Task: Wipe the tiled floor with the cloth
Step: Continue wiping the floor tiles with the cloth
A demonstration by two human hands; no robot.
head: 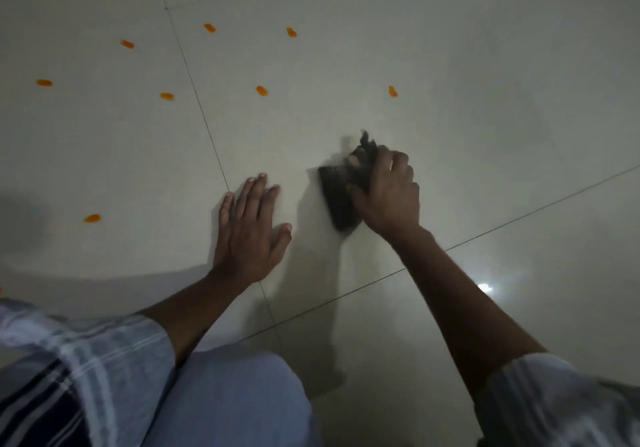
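Observation:
A dark, bunched cloth (341, 190) lies pressed on the pale tiled floor (485, 100) near the middle of the view. My right hand (388, 193) is closed over its right side, and the cloth's edges look blurred. My left hand (247, 224) rests flat on the floor just left of the cloth, fingers spread, holding nothing. Several small orange marks, one of them (262, 90), dot the tiles beyond both hands.
Thin dark grout lines (194, 86) cross the floor and meet under my left wrist. My knee in light trousers (235, 401) fills the bottom centre. Another orange mark (92, 218) lies to the left. A bright light reflection (485, 287) shows at the right.

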